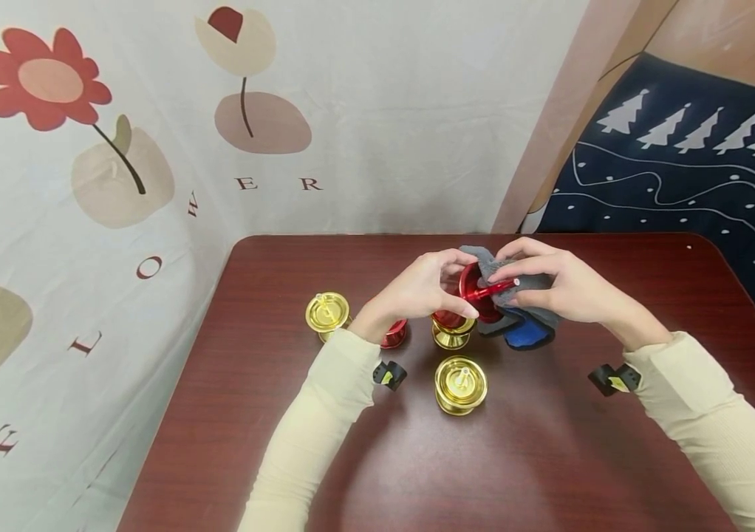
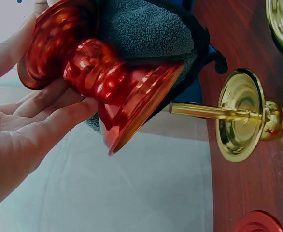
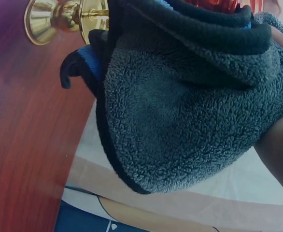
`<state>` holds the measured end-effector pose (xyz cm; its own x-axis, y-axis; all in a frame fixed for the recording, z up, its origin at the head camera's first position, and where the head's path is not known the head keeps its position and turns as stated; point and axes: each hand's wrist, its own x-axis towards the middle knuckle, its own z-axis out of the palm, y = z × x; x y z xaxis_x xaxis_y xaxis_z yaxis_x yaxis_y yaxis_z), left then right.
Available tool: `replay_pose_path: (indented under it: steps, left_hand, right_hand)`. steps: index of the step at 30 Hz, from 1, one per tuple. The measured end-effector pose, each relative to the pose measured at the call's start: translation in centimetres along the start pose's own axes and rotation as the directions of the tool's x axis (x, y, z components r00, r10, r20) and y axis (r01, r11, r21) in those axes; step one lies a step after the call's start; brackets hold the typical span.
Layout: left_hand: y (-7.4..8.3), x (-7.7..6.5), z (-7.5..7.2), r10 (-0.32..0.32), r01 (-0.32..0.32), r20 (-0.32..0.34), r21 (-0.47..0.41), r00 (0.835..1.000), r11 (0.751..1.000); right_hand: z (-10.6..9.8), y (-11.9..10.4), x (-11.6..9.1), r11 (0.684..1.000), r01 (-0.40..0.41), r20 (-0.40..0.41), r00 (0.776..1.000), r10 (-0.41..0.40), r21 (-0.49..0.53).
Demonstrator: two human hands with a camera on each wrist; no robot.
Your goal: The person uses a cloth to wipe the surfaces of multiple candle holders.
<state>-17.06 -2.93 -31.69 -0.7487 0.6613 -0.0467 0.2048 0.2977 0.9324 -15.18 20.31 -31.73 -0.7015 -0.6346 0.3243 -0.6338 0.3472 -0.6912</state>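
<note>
My left hand (image 1: 425,284) grips a shiny red metal candle holder (image 2: 110,79) by its waist, raised over the table and tilted. Its dish with a thin upright spike faces right in the head view; the flared foot shows in the left wrist view. A grey terry cloth (image 3: 165,106) with dark edging and a blue side (image 1: 527,331) is bunched in my right hand (image 1: 560,284). Fingers and thumb of that hand press the cloth against the dish, around the spike. In the right wrist view the cloth hides most of the holder.
Below the hands stands a gold candle holder (image 1: 451,338), partly covered. A second gold one (image 1: 460,386) is nearer the front, and a third (image 1: 327,313) is to the left. Another red holder (image 1: 394,335) sits behind my left wrist. A printed curtain (image 1: 377,125) hangs behind the table (image 1: 550,458).
</note>
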Motion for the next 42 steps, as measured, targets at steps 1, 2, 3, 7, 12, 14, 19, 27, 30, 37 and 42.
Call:
replay_pose_path:
  steps: [1, 2, 3, 7, 12, 14, 19, 27, 30, 37, 42]
  left_hand:
    - [0.1, 0.0, -0.1, 0.001, -0.001, 0.004, 0.010, 1.000, 1.000]
    - [0.1, 0.0, -0.1, 0.002, -0.002, 0.007, 0.020, 1.000, 1.000]
    - [0.2, 0.0, -0.1, 0.004, -0.004, 0.009, 0.030, 1.000, 1.000]
    - [0.3, 0.1, -0.3, 0.000, -0.001, 0.005, 0.065, 1.000, 0.998]
    - [0.3, 0.0, -0.4, -0.020, 0.022, -0.048, 0.043, 0.999, 0.999]
    - [0.2, -0.1, -0.4, -0.031, 0.030, -0.096, -0.010, 0.995, 0.999]
    - [-0.1, -0.2, -0.2, -0.026, -0.003, -0.270, -0.107, 0.962, 0.994]
    - [-0.5, -0.5, 1.1, 0.026, -0.059, -0.409, -0.069, 0.912, 0.996]
    - [-0.4, -0.7, 1.4, 0.019, -0.041, -0.408, -0.044, 0.913, 0.998]
    - [-0.6, -0.8, 1.7, -0.011, -0.003, -0.357, -0.040, 0.934, 0.999]
    - [-0.5, -0.9, 1.4, -0.012, -0.022, -0.254, -0.129, 0.967, 0.991]
  right_hand:
    - [-0.1, 0.0, 0.0, 1.000, 0.011, -0.001, 1.000, -0.011, 0.005]
    - [-0.2, 0.0, -0.1, 1.000, 0.021, -0.002, 1.000, -0.021, 0.009]
    - [-0.3, 0.0, -0.1, 0.999, 0.030, -0.003, 1.000, -0.030, 0.013]
    - [-1.1, -0.3, -0.3, 0.999, 0.049, -0.018, 0.999, -0.049, 0.021]
    - [-2.3, -1.1, -0.6, 0.998, 0.056, -0.078, 0.995, -0.056, 0.000]
    - [-2.7, -1.5, -0.7, 0.999, 0.033, -0.123, 0.992, -0.036, -0.029]
    - [-2.5, -2.5, -1.1, 0.994, -0.088, -0.243, 0.968, 0.069, -0.068]
    - [0.6, -2.9, -1.4, 0.976, -0.217, -0.261, 0.940, 0.218, 0.033]
    - [1.5, -2.8, -1.5, 0.969, -0.249, -0.236, 0.941, 0.243, 0.006]
    - [1.9, -2.2, -1.7, 0.970, -0.230, -0.171, 0.962, 0.214, -0.079]
    - [0.8, -1.9, -1.7, 0.977, -0.189, -0.115, 0.977, 0.177, -0.098]
